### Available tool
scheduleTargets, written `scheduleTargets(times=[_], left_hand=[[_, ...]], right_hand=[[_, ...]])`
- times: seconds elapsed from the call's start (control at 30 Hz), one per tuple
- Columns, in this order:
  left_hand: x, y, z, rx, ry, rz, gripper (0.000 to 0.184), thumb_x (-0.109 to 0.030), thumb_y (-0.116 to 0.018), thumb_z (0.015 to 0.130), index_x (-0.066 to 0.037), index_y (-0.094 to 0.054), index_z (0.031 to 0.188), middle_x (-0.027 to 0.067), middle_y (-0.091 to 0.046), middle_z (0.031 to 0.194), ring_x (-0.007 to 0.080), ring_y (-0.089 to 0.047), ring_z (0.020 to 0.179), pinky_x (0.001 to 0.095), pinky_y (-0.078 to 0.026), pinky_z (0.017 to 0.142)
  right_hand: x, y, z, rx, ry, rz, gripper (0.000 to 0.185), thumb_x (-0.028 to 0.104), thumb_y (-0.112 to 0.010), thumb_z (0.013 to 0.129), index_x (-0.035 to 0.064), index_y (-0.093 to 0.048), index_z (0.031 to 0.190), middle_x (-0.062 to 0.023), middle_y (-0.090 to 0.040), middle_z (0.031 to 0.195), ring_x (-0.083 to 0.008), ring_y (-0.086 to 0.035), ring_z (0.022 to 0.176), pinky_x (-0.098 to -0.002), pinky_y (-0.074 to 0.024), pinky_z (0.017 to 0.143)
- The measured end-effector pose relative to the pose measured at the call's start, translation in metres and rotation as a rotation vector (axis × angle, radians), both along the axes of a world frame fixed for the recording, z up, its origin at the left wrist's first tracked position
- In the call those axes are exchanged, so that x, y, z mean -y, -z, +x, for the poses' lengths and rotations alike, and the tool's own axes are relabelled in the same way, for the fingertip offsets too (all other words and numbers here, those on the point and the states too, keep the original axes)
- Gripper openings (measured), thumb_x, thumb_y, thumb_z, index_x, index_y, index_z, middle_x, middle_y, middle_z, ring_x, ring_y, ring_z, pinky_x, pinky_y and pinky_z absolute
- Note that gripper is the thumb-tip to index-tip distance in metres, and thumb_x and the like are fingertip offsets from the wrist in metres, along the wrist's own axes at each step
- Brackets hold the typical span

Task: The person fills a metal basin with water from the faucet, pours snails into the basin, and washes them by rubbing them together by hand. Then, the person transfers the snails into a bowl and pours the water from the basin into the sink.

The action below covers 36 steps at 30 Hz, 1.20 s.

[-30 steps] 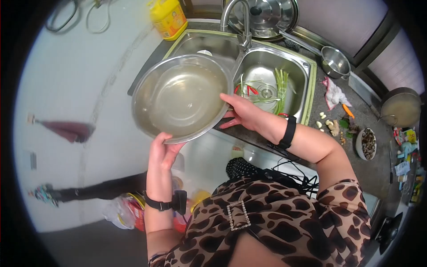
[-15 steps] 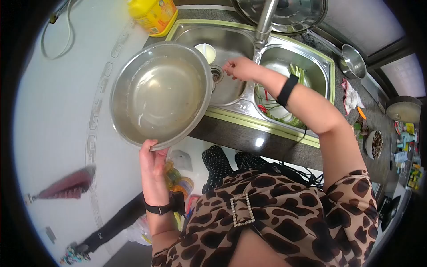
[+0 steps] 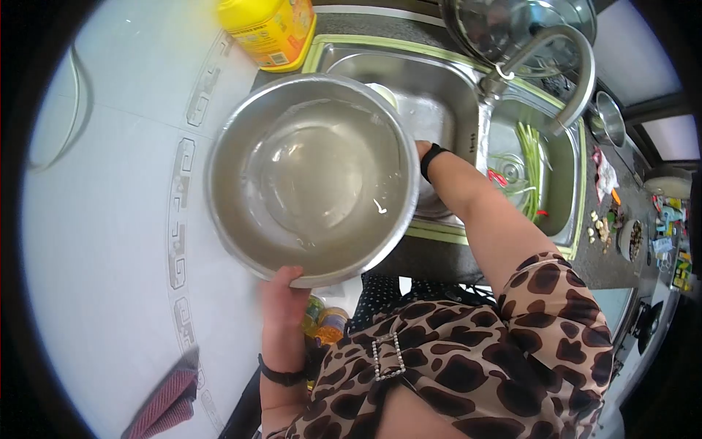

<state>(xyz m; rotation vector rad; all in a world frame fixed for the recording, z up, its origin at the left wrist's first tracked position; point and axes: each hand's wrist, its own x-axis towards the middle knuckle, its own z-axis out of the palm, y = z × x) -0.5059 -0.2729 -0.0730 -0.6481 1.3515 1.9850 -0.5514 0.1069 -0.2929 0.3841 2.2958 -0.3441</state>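
A large metal basin point(image 3: 248, 241) is held over the left part of the sink and the counter edge, with what looks like a little clear water in it. My left hand point(image 3: 285, 296) grips its near rim, thumb on top. My right hand point(image 3: 423, 148) reaches down into the left sink bowl point(image 3: 450, 91). The basin's right edge hides its fingers, so what it touches cannot be seen. Part of a small whitish round thing point(image 3: 383, 94) shows behind the basin's rim. Long green stalks point(image 3: 532, 157) and red peppers point(image 3: 497, 178) lie in the right sink bowl point(image 3: 559, 201).
The curved faucet point(image 3: 585, 62) points over the right bowl. A yellow jug point(image 3: 272, 36) stands at the back left, and a glass lid point(image 3: 526, 29) lies behind the sink. Garlic pieces point(image 3: 601, 227), a cloth point(image 3: 604, 175) and a bowl point(image 3: 630, 240) sit on the right counter.
The faucet spout has swung from the left bowl to over the right bowl. The basin appears closer and larger. My right hand has gone from view above the drain to mostly behind the basin.
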Motion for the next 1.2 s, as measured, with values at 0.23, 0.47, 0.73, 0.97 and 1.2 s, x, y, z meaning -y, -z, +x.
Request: scheduleTargets(times=[0.23, 0.47, 0.73, 0.97, 1.2], left_hand=[[-0.011, -0.001, -0.018, 0.05, 0.009, -0.027, 0.034, 0.005, -0.054, 0.072, 0.006, -0.049, 0.106, 0.0125, -0.056, 0.095, 0.0239, -0.057, 0.088, 0.037, -0.047, 0.08], [-0.019, 0.003, -0.029, -0.053, 0.113, -0.078, 0.041, 0.001, -0.048, 0.074, 0.01, -0.043, 0.115, 0.0188, -0.053, 0.109, 0.0297, -0.056, 0.096, 0.0425, -0.047, 0.083], [-0.024, 0.007, -0.04, -0.048, 0.15, -0.11, 0.042, -0.001, -0.05, 0.074, 0.009, -0.043, 0.114, 0.0168, -0.054, 0.106, 0.027, -0.057, 0.095, 0.0396, -0.05, 0.079], [-0.048, -0.011, -0.056, -0.167, 0.278, -0.157, 0.045, -0.001, -0.049, 0.073, 0.001, -0.042, 0.118, 0.0122, -0.054, 0.107, 0.0237, -0.057, 0.095, 0.0374, -0.051, 0.075], [-0.065, 0.006, -0.078, -0.402, 0.418, -0.197, 0.051, 0.0, -0.046, 0.074, -0.002, -0.038, 0.124, 0.0103, -0.052, 0.112, 0.0221, -0.055, 0.099, 0.0366, -0.048, 0.08]], right_hand=[[-0.001, 0.017, -0.004, -0.123, 0.373, -0.195, 0.033, 0.026, -0.05, 0.081, 0.0114, -0.061, 0.109, -0.0113, -0.065, 0.097, -0.0251, -0.063, 0.09, -0.0323, -0.0494, 0.077], [0.002, 0.006, -0.004, -0.304, 0.769, -0.521, 0.036, 0.03, -0.047, 0.084, 0.0117, -0.059, 0.112, -0.0104, -0.065, 0.097, -0.0246, -0.063, 0.09, -0.0309, -0.0494, 0.077], [-0.001, -0.084, -0.021, -0.215, -0.011, -0.023, 0.035, 0.033, -0.047, 0.085, 0.0113, -0.061, 0.109, -0.0072, -0.065, 0.1, -0.023, -0.063, 0.093, -0.0302, -0.0495, 0.078], [-0.031, -0.129, 0.007, -0.102, -0.143, 0.327, 0.022, 0.018, -0.058, 0.077, 0.0086, -0.068, 0.094, -0.0103, -0.065, 0.099, -0.0256, -0.063, 0.093, -0.0353, -0.0507, 0.076], [-0.031, -0.142, 0.034, -0.198, -0.084, 0.269, 0.021, 0.018, -0.058, 0.076, 0.0073, -0.068, 0.092, -0.0123, -0.065, 0.096, -0.0285, -0.063, 0.091, -0.0371, -0.0509, 0.075]])
